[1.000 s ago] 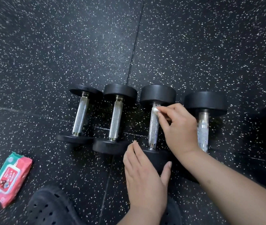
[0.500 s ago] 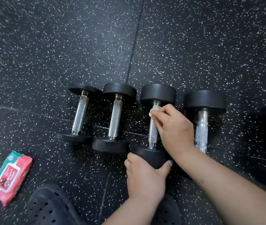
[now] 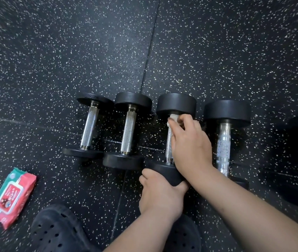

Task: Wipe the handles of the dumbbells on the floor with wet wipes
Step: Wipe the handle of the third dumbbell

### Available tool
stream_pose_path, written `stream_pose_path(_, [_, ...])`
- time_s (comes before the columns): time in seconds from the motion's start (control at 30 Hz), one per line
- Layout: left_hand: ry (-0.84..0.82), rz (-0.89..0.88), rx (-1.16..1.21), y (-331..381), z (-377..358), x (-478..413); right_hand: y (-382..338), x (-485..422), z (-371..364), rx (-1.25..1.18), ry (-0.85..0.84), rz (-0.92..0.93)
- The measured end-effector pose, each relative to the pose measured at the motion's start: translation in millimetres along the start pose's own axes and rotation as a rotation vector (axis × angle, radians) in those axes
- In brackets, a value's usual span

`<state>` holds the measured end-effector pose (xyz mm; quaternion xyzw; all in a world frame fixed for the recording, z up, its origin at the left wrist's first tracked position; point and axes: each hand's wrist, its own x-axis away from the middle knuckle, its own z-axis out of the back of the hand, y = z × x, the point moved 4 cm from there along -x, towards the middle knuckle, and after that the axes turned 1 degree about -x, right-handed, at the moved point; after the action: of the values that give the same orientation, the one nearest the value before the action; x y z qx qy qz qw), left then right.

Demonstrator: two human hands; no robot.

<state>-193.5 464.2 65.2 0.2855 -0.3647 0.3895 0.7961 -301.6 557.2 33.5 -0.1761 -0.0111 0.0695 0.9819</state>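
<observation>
Four dumbbells [image 3: 128, 130] lay in a row. Far left of the fingers sat the pack [image 3: 11, 196], with a shoe [image 3: 57, 231] nearer. The left hand [image 3: 160, 195] gripped the third dumbbell's near head [image 3: 162, 171], fingers curled round it, probably to stop it rolling. The right hand [image 3: 190, 142] pinched the wipe [image 3: 173, 118] against the handle's [image 3: 169, 148] far end. Just right, the fourth dumbbell [image 3: 224, 151] glistened and crowded the wrist.

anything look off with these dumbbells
The rightmost dumbbell's handle shows blotchy white patches, unlike the even metal of the far-left handle. Whether it is wetness or wear, I cannot tell.
</observation>
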Motion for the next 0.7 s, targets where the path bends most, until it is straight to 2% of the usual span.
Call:
stream_pose_path(0.13, [0.007, 0.014, -0.031, 2, -2, 3, -3, 8, 5, -0.11, -0.118, -0.131])
stream_pose_path(0.33, [0.031, 0.011, -0.058, 6, -3, 6, -22, 7, 12, 0.1, -0.18, 0.076])
stream_pose_path(0.4, [0.03, 0.011, -0.053, 7, -4, 7, -21, 7, 12, 0.1, -0.198, 0.045])
stream_pose_path(0.57, [0.021, 0.009, -0.051, 6, -2, 7, -15, 17, 9, -0.082, -0.2, -0.137])
stream_pose_path(0.63, [0.017, 0.007, -0.053, 5, -2, 7, -16, 17, 10, -0.067, -0.202, -0.117])
stream_pose_path(0.7, [0.015, 0.01, -0.045, 5, -3, 5, -18, 13, 13, 0.016, -0.2, -0.024])
